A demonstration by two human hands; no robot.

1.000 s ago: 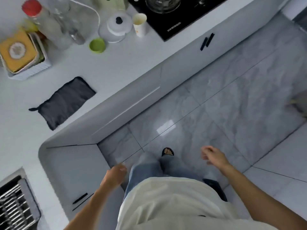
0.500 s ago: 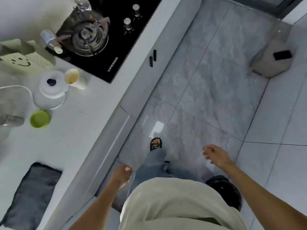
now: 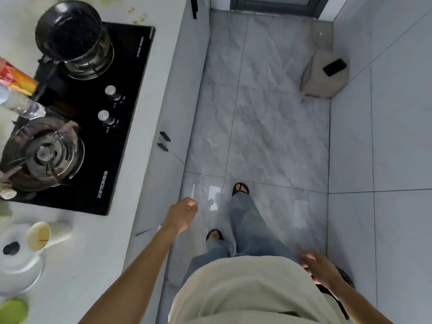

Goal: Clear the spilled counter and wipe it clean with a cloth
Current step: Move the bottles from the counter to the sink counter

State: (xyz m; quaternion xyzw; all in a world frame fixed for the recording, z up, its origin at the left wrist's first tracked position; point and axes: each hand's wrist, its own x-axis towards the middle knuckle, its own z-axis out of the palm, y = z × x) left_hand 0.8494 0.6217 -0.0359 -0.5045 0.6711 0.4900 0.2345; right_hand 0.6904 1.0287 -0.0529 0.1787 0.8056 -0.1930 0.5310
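Observation:
The white counter (image 3: 149, 127) runs along the left, with green spill bits (image 3: 138, 17) scattered on it beyond the hob at the top. No cloth shows in this view. My left hand (image 3: 181, 215) hangs beside the counter front over the floor, fingers loosely curled, holding nothing. My right hand (image 3: 321, 268) swings low at my right side, fingers relaxed and empty.
A black gas hob (image 3: 93, 127) carries a black pot (image 3: 70, 33). A paper cup (image 3: 41, 236), a white lidded pot (image 3: 16, 260) and a green cap (image 3: 12, 311) stand near left. A beige bin (image 3: 325, 76) sits on the grey tiled floor.
The view has swung right along the counter; the dark cloth has left the frame and the hob fills the left. My feet have stepped forward. Both hands stay empty.

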